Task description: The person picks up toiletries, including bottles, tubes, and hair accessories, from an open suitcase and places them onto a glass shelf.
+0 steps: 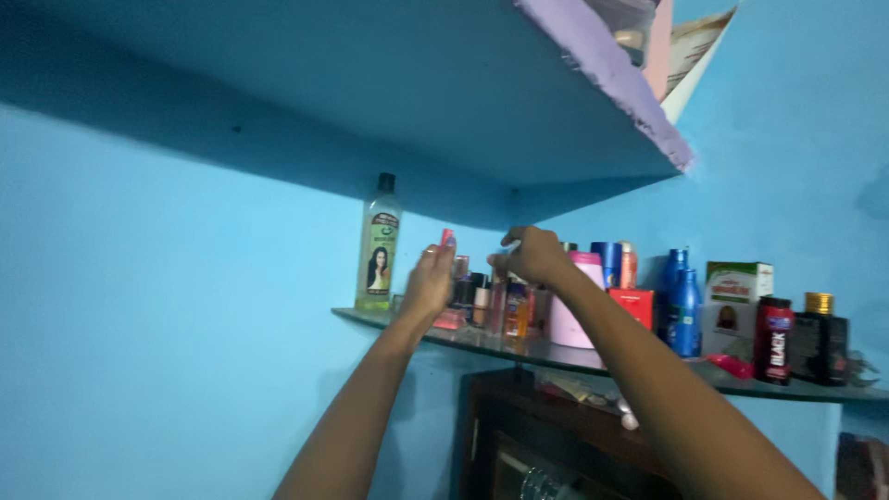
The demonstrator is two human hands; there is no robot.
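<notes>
Left hand [429,278] pinches small red item [447,237]; right hand [530,255] closed (contents unclear). Lift slowly, avoid crowded bottles [683,310] on glass shelf [556,355].

arms: both bare, no sleeves | left hand [429,281]: ring on a finger | right hand [532,256]: bare

Glossy clear plastic bottle [379,243] on a smooth, seemingly glass shelf [519,348]; matt painted wall [167,306].

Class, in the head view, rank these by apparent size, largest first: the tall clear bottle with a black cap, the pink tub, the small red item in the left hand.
1. Tall clear bottle with a black cap
2. Pink tub, partly hidden by the right arm
3. Small red item in the left hand
</notes>
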